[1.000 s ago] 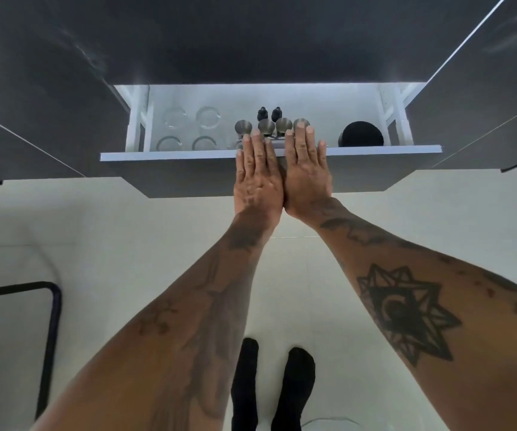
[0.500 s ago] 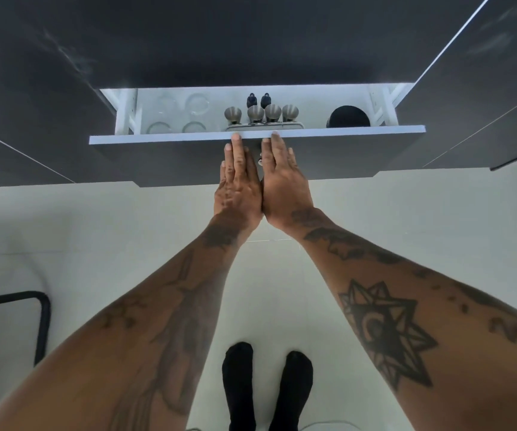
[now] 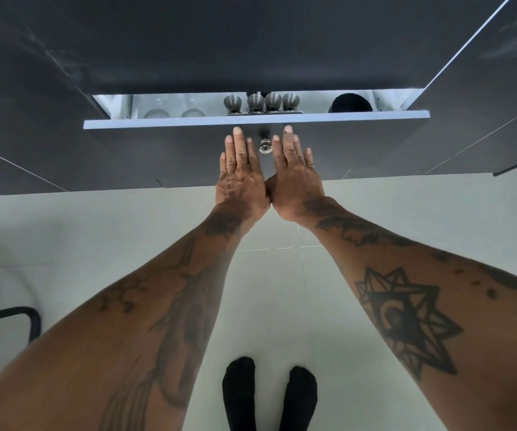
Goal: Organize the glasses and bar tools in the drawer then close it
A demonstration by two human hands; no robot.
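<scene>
The drawer (image 3: 359,116) stands only a narrow gap open under the dark counter, its white top edge showing. Inside, at the left, are clear glasses (image 3: 173,112). In the middle sit several steel jiggers (image 3: 261,102) in a row, and a black round object (image 3: 351,103) lies at the right. My left hand (image 3: 241,169) and my right hand (image 3: 294,172) lie flat against the dark drawer front, fingers extended, one on each side of the small metal knob (image 3: 265,145). Neither hand holds anything.
Dark cabinet fronts (image 3: 484,104) flank the drawer on both sides. Below is a pale tiled floor (image 3: 269,290) with my black-socked feet (image 3: 269,396). A black metal frame (image 3: 18,315) stands at the lower left.
The drawer has slid inward and shows much less of its inside. My hands moved from its top edge down onto the front panel, uncovering the knob.
</scene>
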